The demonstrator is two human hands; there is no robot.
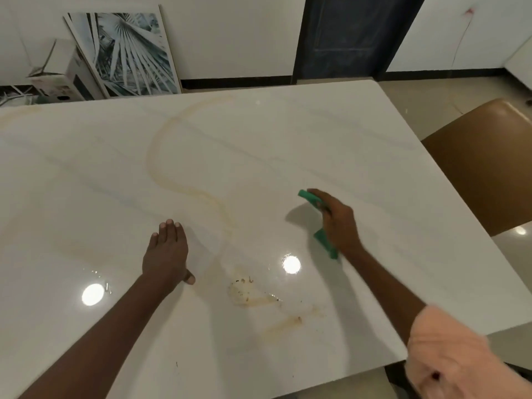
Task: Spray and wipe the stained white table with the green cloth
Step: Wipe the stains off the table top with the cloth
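White glossy table (pixel 288 139), brown stains (pixel 247 292) | left hand (pixel 167 251) flat, fingers straight | right hand (pixel 339 223) grips green cloth (pixel 309 197)

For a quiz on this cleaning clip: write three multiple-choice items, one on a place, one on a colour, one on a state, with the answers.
1. Where does the dirtiest stain on the table lie?
A. near the front edge, between the two hands
B. at the far left corner
C. under the chair

2. What colour is the cloth?
A. blue
B. green
C. pink

3. How is the left hand?
A. gripping a bottle
B. clenched in a fist
C. flat on the table, fingers straight

Answers: 1 A, the speckled yellowish patch sits between the arms; 2 B, green shows at both ends of the right hand; 3 C, its palm lies down, holding nothing.
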